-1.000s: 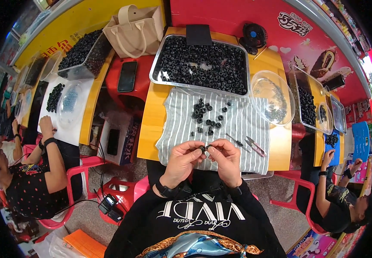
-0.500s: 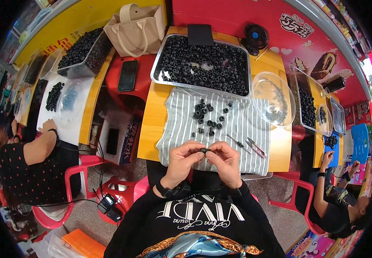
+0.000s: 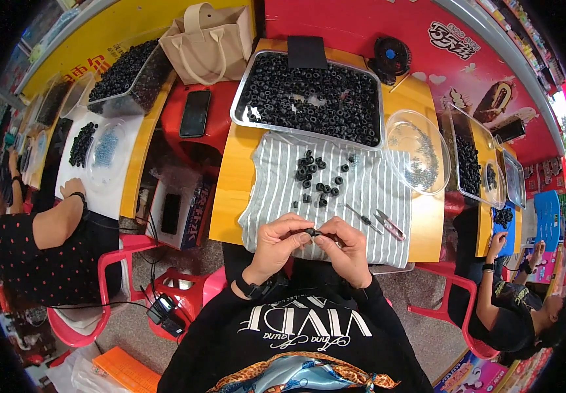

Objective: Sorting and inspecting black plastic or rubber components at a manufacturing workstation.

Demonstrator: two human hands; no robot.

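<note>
Fingers (image 3: pixel 301 230) of the left hand (image 3: pixel 276 243) and the right hand (image 3: pixel 345 247) were pinched together on one small black ring (image 3: pixel 310 232), held between both hands above the striped cloth's (image 3: pixel 276 190) near edge. Its facing was too small to tell. Loose rings (image 3: pixel 319 177) lay beyond.

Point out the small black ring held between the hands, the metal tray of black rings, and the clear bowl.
small black ring (image 3: pixel 310 232), head view, its visible top.
metal tray (image 3: pixel 238 118), head view, left rim.
clear bowl (image 3: pixel 406 123), head view, bare inner wall.
</note>
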